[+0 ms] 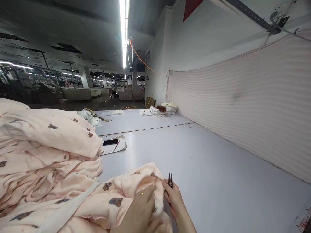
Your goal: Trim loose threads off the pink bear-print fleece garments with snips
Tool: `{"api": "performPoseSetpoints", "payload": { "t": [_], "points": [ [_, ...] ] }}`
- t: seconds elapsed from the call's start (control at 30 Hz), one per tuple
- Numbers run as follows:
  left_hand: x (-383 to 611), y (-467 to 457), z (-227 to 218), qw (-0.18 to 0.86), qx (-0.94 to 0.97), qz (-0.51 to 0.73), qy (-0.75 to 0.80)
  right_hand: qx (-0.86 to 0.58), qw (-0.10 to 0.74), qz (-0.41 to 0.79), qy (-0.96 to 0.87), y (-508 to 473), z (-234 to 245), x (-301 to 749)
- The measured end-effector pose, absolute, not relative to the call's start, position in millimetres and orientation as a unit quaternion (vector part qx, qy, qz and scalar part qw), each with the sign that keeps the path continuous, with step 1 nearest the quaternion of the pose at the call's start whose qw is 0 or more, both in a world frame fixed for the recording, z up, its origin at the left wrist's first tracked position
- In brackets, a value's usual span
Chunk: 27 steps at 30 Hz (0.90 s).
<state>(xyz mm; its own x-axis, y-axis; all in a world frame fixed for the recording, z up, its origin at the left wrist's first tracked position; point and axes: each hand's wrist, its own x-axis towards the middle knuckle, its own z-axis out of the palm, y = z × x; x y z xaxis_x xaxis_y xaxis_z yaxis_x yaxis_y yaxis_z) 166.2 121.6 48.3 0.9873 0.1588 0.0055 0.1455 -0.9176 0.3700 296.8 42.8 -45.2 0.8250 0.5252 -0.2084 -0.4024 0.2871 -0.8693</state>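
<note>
Right hand [175,196] clasps snips [170,180], pinches cloth [125,185]; left hand [143,207] over cloth, grip unclear; best point snips 12 o'clock, off cloth.

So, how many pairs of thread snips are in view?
1: the dark-bladed thread snips in the person's right hand, tips pointing away from the person. Others could be hidden under the heaped peach bear-print fabric.

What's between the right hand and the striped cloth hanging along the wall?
In the head view, just bare pale tabletop separates the right hand, which holds dark snips, from the striped cloth.
</note>
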Motion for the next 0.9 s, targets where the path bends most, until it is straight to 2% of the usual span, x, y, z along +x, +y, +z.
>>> {"api": "performPoseSetpoints", "payload": {
  "t": [0.07,0.13,0.4,0.6,0.9],
  "points": [
    [170,121,51,0.281,0.949,0.061,0.126,-0.528,0.792,0.296,-0.083,36,-34,286],
    [175,120,51,0.324,0.93,0.083,0.155,-0.547,0.782,0.28,-0.105,31,-23,277],
    [182,131,31,0.386,0.89,0.126,0.208,-0.649,0.734,0.088,-0.179,17,1,266],
    [180,139,29,0.457,0.857,0.127,0.204,-0.672,0.667,0.146,-0.288,-11,-2,275],
    [174,131,34,0.487,0.846,0.121,0.182,-0.751,0.547,0.052,-0.366,-14,12,272]
  ]
}}
